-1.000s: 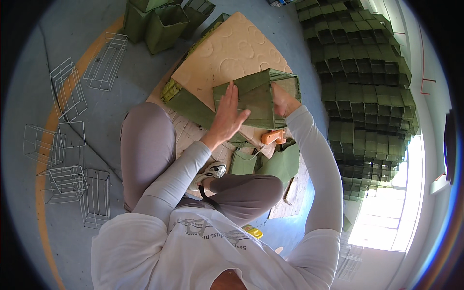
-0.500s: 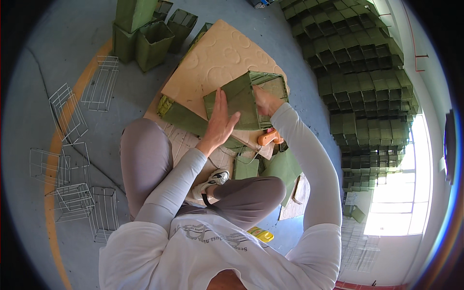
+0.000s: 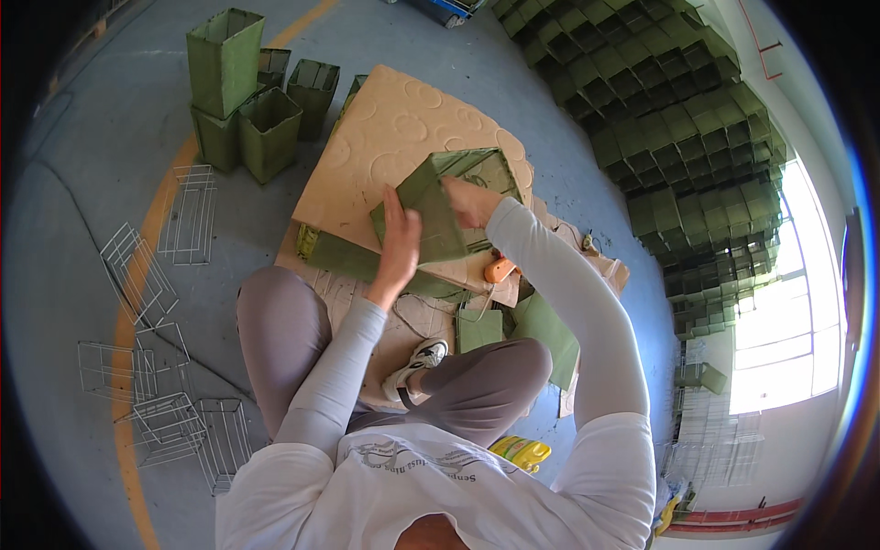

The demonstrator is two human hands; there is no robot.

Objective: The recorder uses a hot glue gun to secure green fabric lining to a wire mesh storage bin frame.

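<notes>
A square open-topped green box (image 3: pixel 417 213), its covering fabric-like, lies tilted over the tan embossed board in front of me. My left hand (image 3: pixel 399 243) presses along its near left side with the fingers stretched out. At the open end, my right hand (image 3: pixel 471 203) is closed at the rim, its fingertips partly hidden by the wall. Just below the right wrist lies an orange-handled tool (image 3: pixel 500 269), probably a glue gun, with a cord. A long green piece (image 3: pixel 344 256) rests on the board's near edge, under the left hand.
Wire frames (image 3: pixel 188 220) are scattered on the floor at left. Finished-looking green boxes (image 3: pixel 225 69) stand at the far left. Stacked green boxes (image 3: pixel 678 165) line the right side. Green sheets (image 3: pixel 545 330) lie by my knee, and a yellow object (image 3: pixel 521 452) sits beside my hip.
The whole view has shifted and turned slightly. My left hand's thumb has come closer to its fingers against the box side; my right hand stays at the open rim.
</notes>
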